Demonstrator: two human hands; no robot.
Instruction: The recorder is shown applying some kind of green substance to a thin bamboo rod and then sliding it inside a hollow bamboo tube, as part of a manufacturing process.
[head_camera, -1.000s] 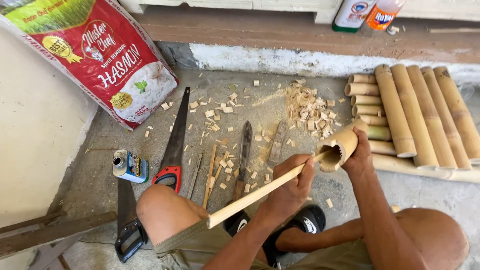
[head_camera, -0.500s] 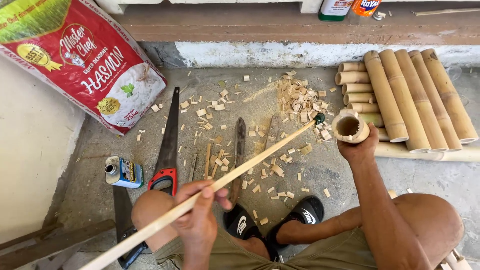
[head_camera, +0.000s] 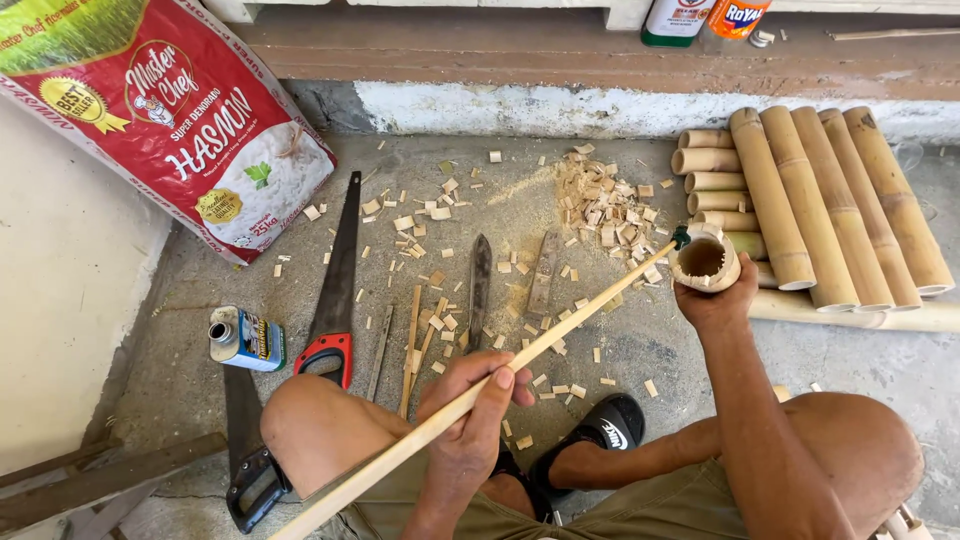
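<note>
Bamboo cup (head_camera: 704, 260) sits right of centre, gripped from below by my right hand (head_camera: 718, 303). Left hand (head_camera: 470, 420), fingers closed, holds the long stick (head_camera: 500, 375), tip at the rim. I judge a slip likely: the stick could skid off and jab the wrist.

Red sack (head_camera: 170, 120) upper left, labelled can (head_camera: 245, 340)

I see 1 long pale wooden stick (head_camera: 520, 355) slanting up rightward, its dark tip at the rim of 1 short hollow bamboo piece (head_camera: 705, 260), open end facing me.
</note>
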